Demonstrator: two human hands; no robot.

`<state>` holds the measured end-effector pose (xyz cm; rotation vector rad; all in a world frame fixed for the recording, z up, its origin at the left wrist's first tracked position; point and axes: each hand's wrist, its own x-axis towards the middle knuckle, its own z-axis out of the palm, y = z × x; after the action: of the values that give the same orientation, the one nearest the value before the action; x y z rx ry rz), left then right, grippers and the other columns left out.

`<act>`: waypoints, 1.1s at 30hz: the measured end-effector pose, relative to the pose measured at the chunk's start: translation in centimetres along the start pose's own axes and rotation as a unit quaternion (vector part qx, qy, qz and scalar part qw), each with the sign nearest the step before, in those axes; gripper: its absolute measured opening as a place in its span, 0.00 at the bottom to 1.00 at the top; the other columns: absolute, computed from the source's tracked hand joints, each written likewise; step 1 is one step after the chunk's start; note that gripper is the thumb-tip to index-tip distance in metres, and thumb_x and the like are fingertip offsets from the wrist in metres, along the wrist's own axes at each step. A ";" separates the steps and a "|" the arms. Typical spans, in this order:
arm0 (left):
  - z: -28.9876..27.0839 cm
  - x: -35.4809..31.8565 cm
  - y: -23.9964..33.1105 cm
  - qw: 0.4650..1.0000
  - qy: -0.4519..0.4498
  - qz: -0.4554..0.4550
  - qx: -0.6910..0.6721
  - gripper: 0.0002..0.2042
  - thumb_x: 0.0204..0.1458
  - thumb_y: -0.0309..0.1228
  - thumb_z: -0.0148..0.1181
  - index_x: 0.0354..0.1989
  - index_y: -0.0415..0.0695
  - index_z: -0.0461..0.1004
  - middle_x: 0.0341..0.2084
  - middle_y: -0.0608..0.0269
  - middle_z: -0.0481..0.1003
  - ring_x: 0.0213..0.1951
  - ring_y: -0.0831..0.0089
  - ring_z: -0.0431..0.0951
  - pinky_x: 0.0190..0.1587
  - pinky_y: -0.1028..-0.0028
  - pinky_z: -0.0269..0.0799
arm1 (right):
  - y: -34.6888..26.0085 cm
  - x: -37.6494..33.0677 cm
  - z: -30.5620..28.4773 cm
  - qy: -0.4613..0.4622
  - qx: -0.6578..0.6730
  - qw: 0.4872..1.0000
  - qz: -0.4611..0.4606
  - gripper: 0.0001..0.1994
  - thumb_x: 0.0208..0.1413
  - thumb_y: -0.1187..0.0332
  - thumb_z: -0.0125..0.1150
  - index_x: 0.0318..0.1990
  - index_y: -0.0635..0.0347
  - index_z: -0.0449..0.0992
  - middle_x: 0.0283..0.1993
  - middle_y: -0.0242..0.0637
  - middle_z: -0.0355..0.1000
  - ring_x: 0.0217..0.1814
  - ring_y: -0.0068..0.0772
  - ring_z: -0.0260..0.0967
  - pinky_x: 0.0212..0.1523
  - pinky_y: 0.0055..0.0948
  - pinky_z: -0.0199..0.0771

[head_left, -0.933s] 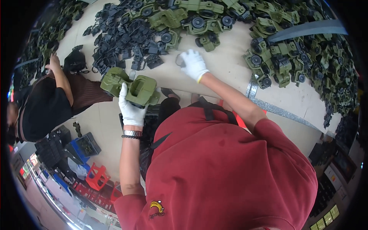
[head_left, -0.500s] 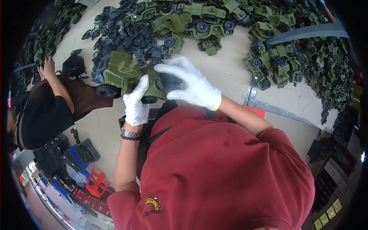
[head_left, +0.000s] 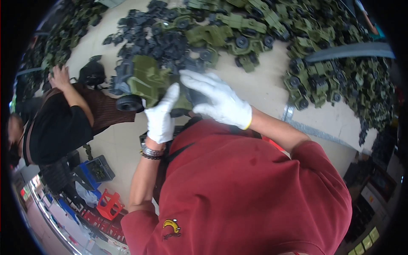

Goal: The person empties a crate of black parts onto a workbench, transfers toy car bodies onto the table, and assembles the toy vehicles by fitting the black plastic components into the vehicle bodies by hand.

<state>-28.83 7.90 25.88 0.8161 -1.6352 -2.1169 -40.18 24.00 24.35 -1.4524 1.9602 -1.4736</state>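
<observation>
A green toy military truck (head_left: pixel 146 80), with a dark grey front and black wheels, is held up before me above the near side of the table. My left hand (head_left: pixel 161 121), in a white glove, grips its near side with the thumb over the top. At its right end is a dark grey part (head_left: pixel 196 94). My right hand (head_left: pixel 221 100), also gloved in white, lies against that part with fingers stretched out and thumb apart. Whether this part is fixed to the truck I cannot tell, as the right hand hides some of it.
Behind the truck lies a heap of dark grey plastic parts (head_left: pixel 148 40). Green toy trucks (head_left: pixel 242 29) pile up at the back and right, beside a grey curved strip (head_left: pixel 350 52). A co-worker (head_left: pixel 59 123) sits at my left. A red stool (head_left: pixel 109 205) stands on the floor.
The whole view has shifted slightly, so everything sits further right and lower. My left hand keeps its grip on the truck. My right hand's fingers have straightened against the dark grey part.
</observation>
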 end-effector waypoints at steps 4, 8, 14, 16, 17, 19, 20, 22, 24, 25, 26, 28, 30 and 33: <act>0.0 0.2 -0.5 0.986 0.039 -0.069 -0.149 0.17 0.59 0.31 0.61 0.56 0.42 0.71 0.48 0.63 0.76 0.46 0.73 0.78 0.49 0.71 0.75 | -0.7 2.2 -1.2 -0.099 -0.047 0.994 0.017 0.39 0.48 0.57 0.66 0.68 0.57 0.60 0.73 0.46 0.54 0.69 0.54 0.57 0.66 0.48 0.58; 1.6 0.1 1.5 0.877 0.055 -0.265 -0.398 0.21 0.61 0.48 0.55 0.55 0.47 0.71 0.49 0.61 0.75 0.52 0.64 0.75 0.56 0.60 0.71 | -2.7 3.9 -0.9 0.002 -0.115 0.988 -0.099 0.48 0.45 0.34 0.62 0.66 0.61 0.61 0.70 0.54 0.55 0.67 0.63 0.57 0.65 0.53 0.59; 2.8 -2.0 -3.0 0.798 0.106 -0.314 -0.503 0.22 0.59 0.51 0.55 0.53 0.48 0.72 0.50 0.61 0.74 0.54 0.64 0.73 0.57 0.61 0.69 | -0.6 2.8 1.4 0.120 -0.129 0.973 -0.151 0.37 0.42 0.40 0.67 0.50 0.62 0.72 0.55 0.47 0.70 0.53 0.52 0.68 0.52 0.46 0.70; 4.2 -2.1 -2.1 0.783 0.141 -0.349 -0.496 0.21 0.61 0.51 0.50 0.52 0.49 0.72 0.48 0.62 0.75 0.53 0.65 0.74 0.55 0.61 0.72 | 0.0 2.9 0.9 0.124 -0.122 0.976 -0.129 0.27 0.43 0.48 0.70 0.43 0.61 0.76 0.48 0.42 0.75 0.47 0.49 0.71 0.45 0.42 0.73; 4.1 -1.8 -2.9 0.769 0.140 -0.345 -0.520 0.21 0.62 0.51 0.49 0.52 0.49 0.72 0.48 0.61 0.75 0.52 0.65 0.74 0.55 0.61 0.72 | 0.3 3.0 1.0 0.128 -0.122 0.975 -0.135 0.27 0.43 0.48 0.70 0.43 0.61 0.76 0.48 0.42 0.75 0.47 0.49 0.71 0.45 0.42 0.73; 4.3 -1.5 -3.6 0.771 0.144 -0.361 -0.504 0.21 0.63 0.50 0.44 0.52 0.48 0.71 0.49 0.59 0.74 0.51 0.63 0.76 0.53 0.60 0.74 | 1.6 2.5 1.4 0.120 -0.137 0.978 -0.099 0.25 0.44 0.50 0.70 0.43 0.60 0.76 0.47 0.41 0.76 0.46 0.48 0.72 0.46 0.41 0.73; 4.4 -1.5 -4.0 0.763 0.143 -0.372 -0.508 0.21 0.63 0.50 0.43 0.52 0.47 0.71 0.49 0.59 0.74 0.50 0.62 0.76 0.52 0.59 0.74 | 1.7 2.4 1.4 0.117 -0.129 0.981 -0.084 0.23 0.44 0.53 0.70 0.43 0.59 0.76 0.47 0.41 0.76 0.47 0.48 0.72 0.47 0.41 0.73; 4.5 -1.5 -4.5 0.759 0.139 -0.379 -0.511 0.22 0.64 0.50 0.41 0.52 0.47 0.71 0.49 0.59 0.74 0.50 0.61 0.76 0.52 0.58 0.74 | 1.6 1.8 1.3 0.117 -0.128 0.983 -0.058 0.22 0.43 0.55 0.70 0.43 0.60 0.76 0.47 0.41 0.76 0.48 0.49 0.72 0.49 0.42 0.73; 4.4 -1.2 -4.6 0.784 0.115 -0.417 -0.444 0.18 0.65 0.43 0.38 0.52 0.48 0.71 0.50 0.61 0.74 0.53 0.62 0.74 0.55 0.55 0.71 | 1.0 1.4 1.2 0.105 -0.123 0.987 -0.002 0.22 0.42 0.58 0.70 0.43 0.61 0.76 0.49 0.43 0.75 0.52 0.52 0.71 0.54 0.43 0.71; 3.7 -0.8 -5.9 0.778 0.107 -0.419 -0.455 0.19 0.65 0.46 0.38 0.53 0.49 0.70 0.52 0.59 0.73 0.55 0.60 0.72 0.55 0.54 0.71 | 0.8 0.9 1.0 0.082 -0.128 0.988 0.028 0.25 0.40 0.60 0.71 0.47 0.61 0.74 0.53 0.44 0.73 0.56 0.53 0.69 0.57 0.44 0.69; 3.8 -0.6 -5.2 0.791 0.102 -0.425 -0.428 0.20 0.66 0.48 0.38 0.55 0.49 0.69 0.53 0.59 0.72 0.56 0.60 0.71 0.57 0.53 0.69 | 0.5 0.6 0.8 0.061 -0.129 0.989 0.051 0.30 0.39 0.59 0.72 0.51 0.59 0.72 0.57 0.44 0.70 0.58 0.51 0.66 0.58 0.43 0.68; 3.8 0.2 -3.8 0.809 0.074 -0.435 -0.388 0.24 0.65 0.53 0.38 0.60 0.51 0.65 0.59 0.59 0.68 0.60 0.59 0.66 0.62 0.51 0.61 | 0.9 -0.5 0.4 0.064 -0.095 0.990 0.079 0.35 0.42 0.55 0.70 0.59 0.57 0.67 0.64 0.45 0.64 0.64 0.51 0.62 0.62 0.42 0.64; 2.6 1.5 -5.4 0.787 0.095 -0.465 -0.395 0.27 0.61 0.58 0.46 0.61 0.53 0.66 0.59 0.59 0.69 0.59 0.58 0.67 0.60 0.48 0.62 | 0.9 -1.9 0.2 0.099 -0.026 0.988 0.117 0.36 0.56 0.41 0.56 0.64 0.58 0.63 0.68 0.51 0.58 0.69 0.55 0.56 0.67 0.43 0.59; 2.4 2.8 -3.7 0.788 0.126 -0.486 -0.356 0.28 0.59 0.59 0.50 0.60 0.53 0.66 0.58 0.60 0.69 0.60 0.60 0.66 0.60 0.49 0.62 | 3.6 -5.2 0.1 0.144 -0.030 0.972 0.181 0.30 0.62 0.48 0.52 0.63 0.60 0.63 0.66 0.49 0.61 0.68 0.51 0.60 0.62 0.40 0.65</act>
<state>-32.23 9.05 22.08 1.7525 -0.0873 -2.7292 -39.70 28.13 19.64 -0.8698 2.3047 -1.5286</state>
